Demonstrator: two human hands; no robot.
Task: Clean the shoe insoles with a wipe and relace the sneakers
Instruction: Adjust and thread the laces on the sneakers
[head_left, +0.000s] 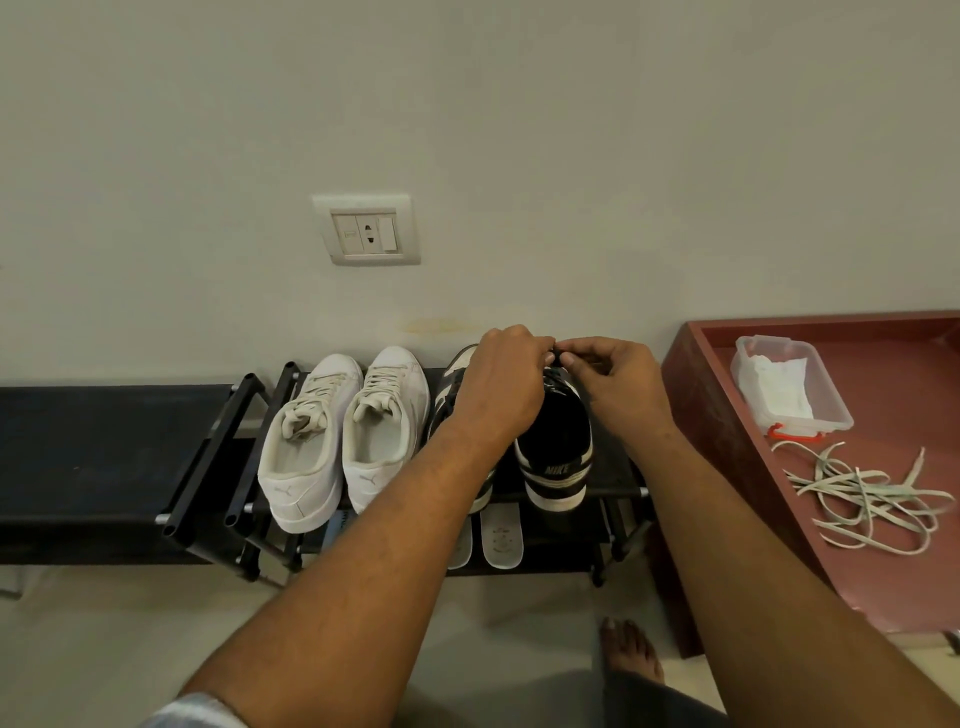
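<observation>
Left hand (498, 387) and right hand (621, 382) pinch the lace (554, 378) at black Nike sneaker's (558, 447) forefoot, probably threading eyelets; shoe rack (618, 491) steadies it.

A white switch-and-socket plate (366, 229) sits on the pale wall (571, 130) above a black shoe rack (208, 457), between a dark bench (93, 447) and a reddish tray-topped stand (904, 374).

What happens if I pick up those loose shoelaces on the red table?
Probably floppy: the loose laces lie in limp, curling loops on the red table. They look thin and flat, so likely very light. Being tangled over each other, they'd probably lift as one clump.
</observation>
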